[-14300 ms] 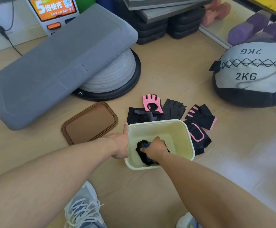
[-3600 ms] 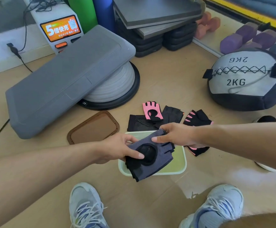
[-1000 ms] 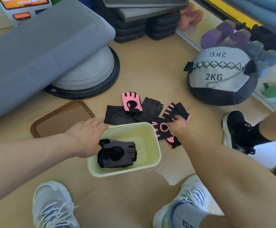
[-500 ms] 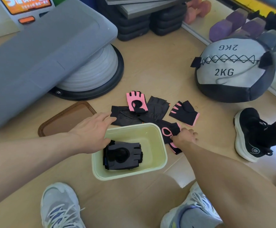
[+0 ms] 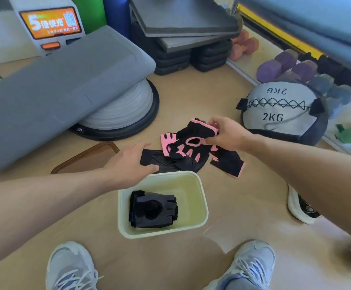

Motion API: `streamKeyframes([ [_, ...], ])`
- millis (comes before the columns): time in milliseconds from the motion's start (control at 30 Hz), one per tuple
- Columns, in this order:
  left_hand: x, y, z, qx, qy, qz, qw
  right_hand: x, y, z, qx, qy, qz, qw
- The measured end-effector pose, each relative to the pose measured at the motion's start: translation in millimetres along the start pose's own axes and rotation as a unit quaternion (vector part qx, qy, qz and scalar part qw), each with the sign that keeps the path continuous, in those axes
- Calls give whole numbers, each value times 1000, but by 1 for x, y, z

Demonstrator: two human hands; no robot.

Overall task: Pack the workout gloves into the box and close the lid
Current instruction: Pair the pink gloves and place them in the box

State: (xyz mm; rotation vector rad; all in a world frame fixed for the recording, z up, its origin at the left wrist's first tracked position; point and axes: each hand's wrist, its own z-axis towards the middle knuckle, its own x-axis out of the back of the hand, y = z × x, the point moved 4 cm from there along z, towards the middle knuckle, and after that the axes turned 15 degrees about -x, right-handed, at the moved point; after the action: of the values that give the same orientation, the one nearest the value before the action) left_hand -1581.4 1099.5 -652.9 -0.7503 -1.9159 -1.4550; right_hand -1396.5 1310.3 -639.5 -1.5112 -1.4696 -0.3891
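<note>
A pale yellow box (image 5: 201,206) stands on the floor between my feet, with dark grey gloves (image 5: 152,210) stacked in its left half. My right hand (image 5: 227,133) is shut on a black-and-pink glove (image 5: 193,141), lifted above the pile beyond the box. Under it lie a pink glove (image 5: 167,143), black gloves (image 5: 160,162) and another black-and-pink glove (image 5: 228,163). My left hand (image 5: 131,162) hovers open over the box's far left corner, fingers spread toward the pile. The brown lid (image 5: 86,160) lies flat to the left, partly hidden by my left arm.
A grey step platform (image 5: 61,88) leans on a round balance trainer (image 5: 124,109) at the left. A 2KG medicine ball (image 5: 279,114) sits at the right, purple dumbbells (image 5: 283,65) behind it. Another person's black shoe (image 5: 302,208) shows under my right arm. My own shoes (image 5: 70,266) flank the near floor.
My right hand has picked a black-and-pink glove off the floor and raised it over the pile. My left hand has moved from the box rim up toward the gloves.
</note>
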Motion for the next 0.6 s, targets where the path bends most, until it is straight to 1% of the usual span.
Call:
streamKeyframes([
  [33,2,3,1,-1,14,-33,999,2,-14,-11,14,-32,-12,999],
  [100,6,12,1,-7,22,-140,990,-2,-37,-39,31,-115,-12,993],
  [200,6,30,-4,-4,11,-294,956,-12,-52,-81,29,-232,21,972],
  [267,2,34,-8,-3,18,-337,941,-20,-48,-91,12,-276,59,959],
  [367,-3,28,-11,12,43,-369,928,-30,-37,-84,-29,-330,171,928],
  [433,-4,18,-11,32,58,-381,922,-37,-26,-74,-64,-337,229,911],
  [467,-4,13,-11,41,57,-387,919,-41,-21,-70,-75,-330,236,911],
  [533,-6,4,-12,55,34,-392,918,-45,-13,-64,-89,-299,226,923],
  [600,-9,-4,-14,67,0,-374,925,-45,-8,-58,-106,-252,231,934],
])
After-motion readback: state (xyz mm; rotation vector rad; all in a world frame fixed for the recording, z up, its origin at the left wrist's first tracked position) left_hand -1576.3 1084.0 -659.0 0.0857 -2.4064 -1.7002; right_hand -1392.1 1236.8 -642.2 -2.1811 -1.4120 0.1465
